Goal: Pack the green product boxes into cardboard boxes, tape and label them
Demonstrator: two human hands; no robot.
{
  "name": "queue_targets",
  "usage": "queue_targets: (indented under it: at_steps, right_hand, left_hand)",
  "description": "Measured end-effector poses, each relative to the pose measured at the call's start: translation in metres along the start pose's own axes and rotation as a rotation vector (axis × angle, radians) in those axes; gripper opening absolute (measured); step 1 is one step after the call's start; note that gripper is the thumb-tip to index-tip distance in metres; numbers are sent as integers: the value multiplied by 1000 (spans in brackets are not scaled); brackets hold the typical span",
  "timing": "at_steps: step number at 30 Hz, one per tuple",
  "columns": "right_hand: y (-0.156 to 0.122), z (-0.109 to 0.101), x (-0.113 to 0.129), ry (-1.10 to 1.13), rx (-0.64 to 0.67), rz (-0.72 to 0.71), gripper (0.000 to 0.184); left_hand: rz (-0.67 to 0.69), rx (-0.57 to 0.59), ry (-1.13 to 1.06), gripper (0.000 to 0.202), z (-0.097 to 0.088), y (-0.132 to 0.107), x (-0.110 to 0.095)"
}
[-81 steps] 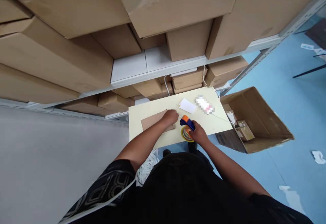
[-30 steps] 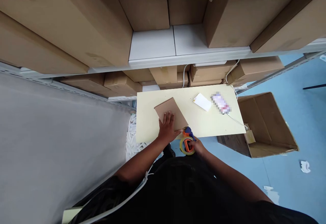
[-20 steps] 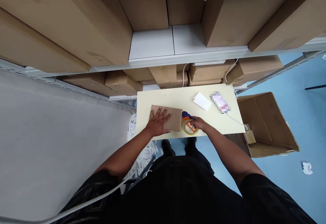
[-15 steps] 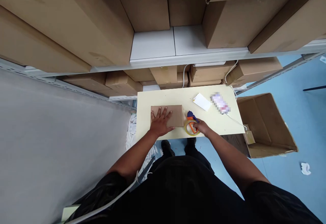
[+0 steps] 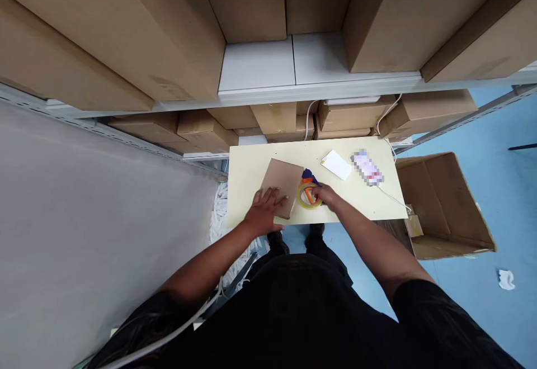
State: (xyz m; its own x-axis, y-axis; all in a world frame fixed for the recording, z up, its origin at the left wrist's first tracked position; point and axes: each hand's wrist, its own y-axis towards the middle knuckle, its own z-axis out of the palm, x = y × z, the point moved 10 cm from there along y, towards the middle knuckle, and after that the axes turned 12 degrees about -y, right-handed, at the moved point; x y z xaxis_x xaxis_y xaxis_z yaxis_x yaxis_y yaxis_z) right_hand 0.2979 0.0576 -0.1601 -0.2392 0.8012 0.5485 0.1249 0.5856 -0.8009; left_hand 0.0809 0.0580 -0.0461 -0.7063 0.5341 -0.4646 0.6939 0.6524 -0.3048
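A flat brown cardboard parcel (image 5: 283, 181) lies tilted on a small pale yellow table (image 5: 251, 174). My left hand (image 5: 267, 209) rests flat on the parcel's near corner, fingers spread. My right hand (image 5: 326, 196) grips a tape dispenser (image 5: 309, 191) with an orange and blue body and a yellowish roll, held against the parcel's right edge.
A white card (image 5: 336, 165) and a blurred small item (image 5: 367, 169) with a white cable lie on the table's right part. An open cardboard box (image 5: 444, 201) stands on the blue floor to the right. Shelves with stacked cartons (image 5: 126, 33) rise behind the table. White scraps (image 5: 218, 223) lie left of it.
The parcel has been turned from square to tilted under my left hand. My right hand has brought the tape dispenser up against the parcel's right edge.
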Motion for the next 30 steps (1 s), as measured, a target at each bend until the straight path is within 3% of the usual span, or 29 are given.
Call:
queue_targets:
  at_steps: [2, 6, 8, 11, 12, 14, 16, 18, 20, 24, 26, 30]
  right_hand:
    - [15, -10, 24, -66, 18, -20, 48]
    - [22, -17, 41, -201, 38, -101, 51]
    - [12, -23, 22, -235, 24, -140, 50]
    - [-18, -20, -41, -197, 1, -101, 52]
    - [-30, -12, -62, -158, 0, -92, 53]
    - [-52, 23, -94, -48, 83, -75, 49]
    - [-65, 58, -106, 91, 108, -61, 42]
    - [-64, 74, -102, 160, 41, -23, 39]
    - [-51, 71, -84, 172, 3, -18, 41]
    - [-12, 36, -35, -38, 73, -76, 46]
    - [4, 20, -16, -129, 104, -90, 50]
    - [7, -2, -5, -207, 74, -141, 51]
  left_hand:
    - [67, -19, 29, 94, -6, 0, 9]
    - [-35, -110, 21, 88, -10, 10, 30]
    - [-65, -128, 11, 89, -8, 14, 31]
    - [-112, -171, -4, 88, -7, 19, 27]
    - [-140, -192, -11, 88, -7, 22, 25]
    - [-207, -233, -32, 89, -6, 26, 19]
    - [-268, -250, -66, 92, -1, 27, 11]
    - [-284, -224, -102, 98, 3, 24, 4]
    - [-243, -159, -116, 101, 4, 20, 2]
    - [-74, -47, -51, 90, -14, 16, 18]
    - [-14, -46, -14, 95, -24, 21, 29]
    - [-37, -112, -9, 106, -27, 34, 41]
